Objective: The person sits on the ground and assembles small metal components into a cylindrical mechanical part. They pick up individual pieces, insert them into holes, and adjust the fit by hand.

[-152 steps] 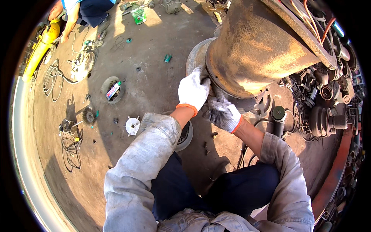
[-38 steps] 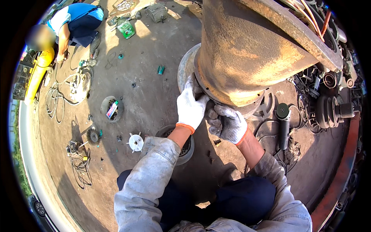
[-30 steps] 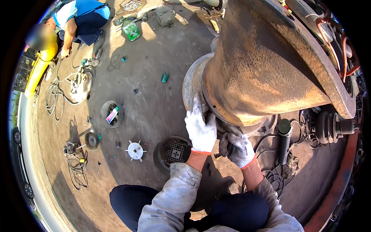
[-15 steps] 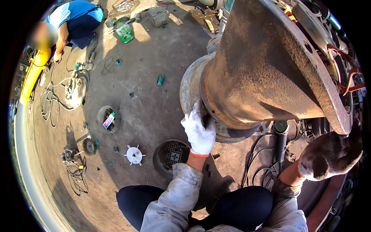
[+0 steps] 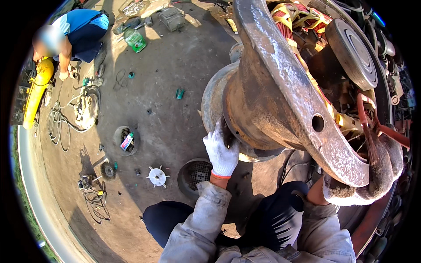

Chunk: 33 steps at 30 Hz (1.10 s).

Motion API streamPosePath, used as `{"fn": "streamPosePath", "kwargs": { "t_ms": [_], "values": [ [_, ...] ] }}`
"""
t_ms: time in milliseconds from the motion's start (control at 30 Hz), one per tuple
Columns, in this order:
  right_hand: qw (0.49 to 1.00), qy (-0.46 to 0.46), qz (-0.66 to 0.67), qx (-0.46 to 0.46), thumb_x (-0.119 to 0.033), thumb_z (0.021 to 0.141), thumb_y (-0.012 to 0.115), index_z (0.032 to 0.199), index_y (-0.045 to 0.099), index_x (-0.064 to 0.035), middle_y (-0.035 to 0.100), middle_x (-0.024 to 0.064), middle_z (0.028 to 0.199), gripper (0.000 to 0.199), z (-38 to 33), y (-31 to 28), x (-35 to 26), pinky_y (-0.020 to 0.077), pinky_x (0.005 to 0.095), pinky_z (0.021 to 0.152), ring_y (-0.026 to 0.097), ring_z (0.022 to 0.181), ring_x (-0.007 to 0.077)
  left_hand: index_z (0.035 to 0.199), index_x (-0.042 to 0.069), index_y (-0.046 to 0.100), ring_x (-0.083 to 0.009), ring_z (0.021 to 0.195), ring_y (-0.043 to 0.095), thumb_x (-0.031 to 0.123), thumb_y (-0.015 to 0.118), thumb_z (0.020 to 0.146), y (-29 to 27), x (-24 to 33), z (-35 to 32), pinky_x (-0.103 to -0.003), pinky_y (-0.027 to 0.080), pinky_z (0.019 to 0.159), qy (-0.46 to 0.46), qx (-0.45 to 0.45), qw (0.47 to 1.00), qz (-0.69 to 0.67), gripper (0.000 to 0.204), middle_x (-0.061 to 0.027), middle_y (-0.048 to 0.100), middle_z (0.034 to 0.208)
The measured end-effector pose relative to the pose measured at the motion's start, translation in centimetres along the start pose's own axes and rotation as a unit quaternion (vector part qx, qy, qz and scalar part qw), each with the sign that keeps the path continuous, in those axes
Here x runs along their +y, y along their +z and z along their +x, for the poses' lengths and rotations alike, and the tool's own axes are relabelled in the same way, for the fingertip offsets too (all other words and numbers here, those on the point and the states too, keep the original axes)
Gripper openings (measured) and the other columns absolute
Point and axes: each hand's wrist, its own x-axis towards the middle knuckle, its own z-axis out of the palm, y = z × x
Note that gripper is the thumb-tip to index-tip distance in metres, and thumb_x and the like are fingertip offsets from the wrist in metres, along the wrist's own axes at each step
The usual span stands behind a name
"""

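A large rusty flanged metal housing (image 5: pixel 263 92) fills the upper right, its broad rim slanting down toward me. My left hand (image 5: pixel 221 151), in a white knitted glove, presses its fingers against the housing's narrow collar. The fingertips are partly hidden in a dark gap there. At the flange's lower end my right hand (image 5: pixel 357 193), in a soiled glove, curls its fingers over the rim. Red windings with yellow ties (image 5: pixel 285 19) show behind the flange, along with a thick round metal disc (image 5: pixel 357 52). A red-handled tool (image 5: pixel 392 133) lies close to my right hand.
A crouching person (image 5: pixel 83 35) works by a yellow cylinder (image 5: pixel 39 92) at far left. On the ground lie a white fan wheel (image 5: pixel 158 176), a wire brush wheel (image 5: pixel 108 170), a bucket (image 5: pixel 127 141), a dark round container (image 5: pixel 186 177) and coiled cables (image 5: pixel 57 125).
The flange has swung round, showing its rim edge and the windings behind. My right hand has moved up onto the rim, while my left stays at the collar.
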Motion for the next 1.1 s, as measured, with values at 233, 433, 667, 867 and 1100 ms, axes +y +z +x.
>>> {"fn": "streamPosePath", "kwargs": {
  "t_ms": [233, 433, 667, 867, 1100],
  "values": [
    [0.999, 0.032, 0.027, -0.013, -0.047, 0.088, 0.082, 0.123, 0.063, 0.0004, 0.065, 0.0176, 0.12, 0.062, -0.3, -0.5, -1.2, 0.0496, 0.0463, 0.106, 0.063, 0.111, 0.0318, 0.139, -0.002, 0.059, -0.0348, 0.103, 0.063, 0.008, 0.076, 0.075, 1.2, -0.4, 0.1, -0.043, 0.041, 0.087, -0.021, -0.001, 0.999, -0.039, 0.067, -0.0166, 0.072, 0.116],
    [0.997, 0.051, 0.052, -0.005, -0.049, 0.088, 0.081, 0.117, 0.067, 0.0003, 0.067, 0.0152, 0.115, 0.058, -0.2, -0.7, -1.8, 0.0487, 0.0459, 0.104, 0.063, 0.105, 0.0302, 0.142, -0.004, 0.056, -0.0373, 0.105, 0.063, 0.006, 0.076, 0.075, 1.5, -0.7, -0.3, -0.045, 0.041, 0.094, -0.014, 0.026, 0.999, 0.014, 0.07, -0.0203, 0.07, 0.117],
    [0.997, 0.032, 0.069, 0.017, -0.049, 0.089, 0.08, 0.11, 0.071, -0.0001, 0.068, 0.0125, 0.108, 0.054, 0.8, -0.1, -1.7, 0.0486, 0.0452, 0.101, 0.063, 0.1, 0.0288, 0.146, -0.006, 0.051, -0.0395, 0.114, 0.063, 0.008, 0.075, 0.079, -0.3, 1.7, 0.3, -0.045, 0.041, 0.097, -0.009, -0.031, 0.995, 0.09, 0.073, -0.0222, 0.069, 0.128],
    [0.997, -0.039, 0.033, 0.054, -0.051, 0.09, 0.079, 0.109, 0.072, -0.0015, 0.065, 0.0117, 0.107, 0.054, 1.8, 0.4, -1.2, 0.0501, 0.0415, 0.094, 0.063, 0.102, 0.029, 0.142, -0.008, 0.055, -0.0421, 0.115, 0.068, 0.001, 0.073, 0.08, -0.9, 2.2, 1.3, -0.047, 0.051, 0.098, 0.019, -0.024, 0.998, 0.058, 0.065, -0.028, 0.07, 0.125],
    [0.995, -0.037, 0.038, 0.084, -0.053, 0.093, 0.076, 0.111, 0.072, 0.0011, 0.064, 0.0133, 0.107, 0.057, 1.7, 0.9, -1.2, 0.0491, 0.04, 0.094, 0.062, 0.102, 0.0293, 0.148, -0.004, 0.052, -0.0376, 0.113, 0.066, 0.006, 0.074, 0.08, 0.2, 1.4, 1.3, -0.047, 0.044, 0.094, 0.011, -0.003, 1.0, 0.019, 0.071, -0.0217, 0.071, 0.123]
  ]
}}
